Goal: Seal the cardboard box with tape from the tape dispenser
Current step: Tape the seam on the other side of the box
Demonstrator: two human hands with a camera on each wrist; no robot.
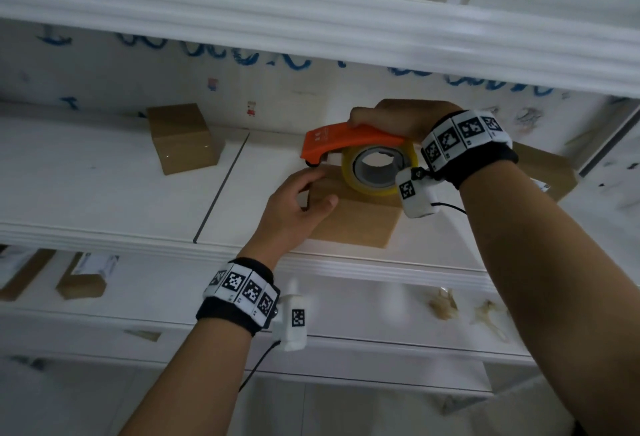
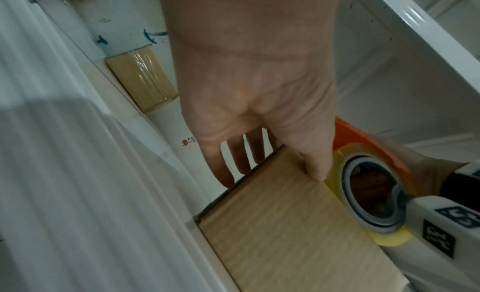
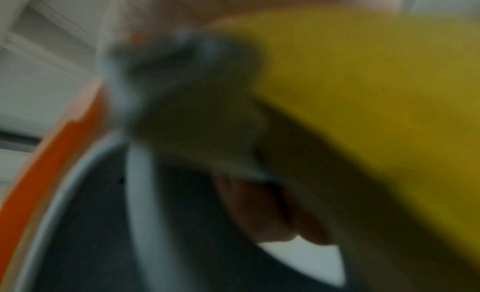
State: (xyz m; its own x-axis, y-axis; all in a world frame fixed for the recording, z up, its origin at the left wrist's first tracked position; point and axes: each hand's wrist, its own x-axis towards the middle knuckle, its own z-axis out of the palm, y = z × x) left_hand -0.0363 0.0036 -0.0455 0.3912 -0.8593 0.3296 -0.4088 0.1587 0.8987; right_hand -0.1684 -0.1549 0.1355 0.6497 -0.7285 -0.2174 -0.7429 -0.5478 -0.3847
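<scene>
A brown cardboard box (image 1: 349, 224) (image 2: 272, 224) stands on the middle white shelf (image 1: 104, 193), near its front edge. My left hand (image 1: 298, 203) (image 2: 254, 90) holds the box's left corner, thumb on the near face and fingers down the left side. My right hand (image 1: 391, 117) grips the orange tape dispenser (image 1: 346, 139) (image 2: 363, 140) from above, resting it on top of the box with its nose pointing left. Its yellowish tape roll (image 1: 377, 167) (image 2: 371, 193) sits over the box top. The right wrist view is blurred, showing only the tape roll (image 3: 363, 90), the orange dispenser (image 3: 52, 162) and fingers (image 3: 272, 210).
Another taped box (image 1: 183, 138) (image 2: 140, 78) sits to the left on the same shelf, and one (image 1: 547, 172) at the right behind my arm. The upper shelf edge (image 1: 311, 20) overhangs closely. More boxes (image 1: 83, 276) and crumpled tape scraps (image 1: 443, 304) lie on the lower shelf.
</scene>
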